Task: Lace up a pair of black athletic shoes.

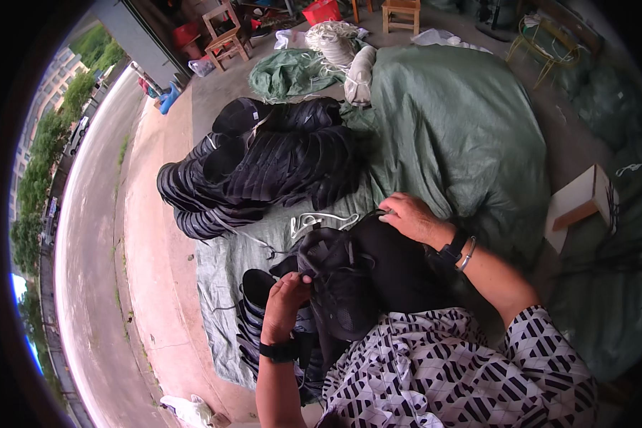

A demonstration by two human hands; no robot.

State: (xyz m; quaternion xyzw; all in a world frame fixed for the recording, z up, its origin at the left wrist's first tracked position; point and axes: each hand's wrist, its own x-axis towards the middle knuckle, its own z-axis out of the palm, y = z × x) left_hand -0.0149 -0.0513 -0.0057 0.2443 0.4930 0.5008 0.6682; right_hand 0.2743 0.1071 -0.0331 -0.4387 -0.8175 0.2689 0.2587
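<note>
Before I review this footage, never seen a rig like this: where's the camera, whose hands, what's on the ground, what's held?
There is no machine here: these are a person's own bare hands. The single picture comes from the left of two wide fisheye cameras worn on the head, looking down, so straight edges bend near the rim. Picture left is the person's left.

On the ground lies a green sheet, bearing a big heap of nested black pieces and a white cord. A large green-covered bundle sits beyond the right hand.

The left hand grips the edge of a black lace-up shoe-like piece. The right hand's fingertips are pinched near black material; what they hold is too small to tell.
</note>
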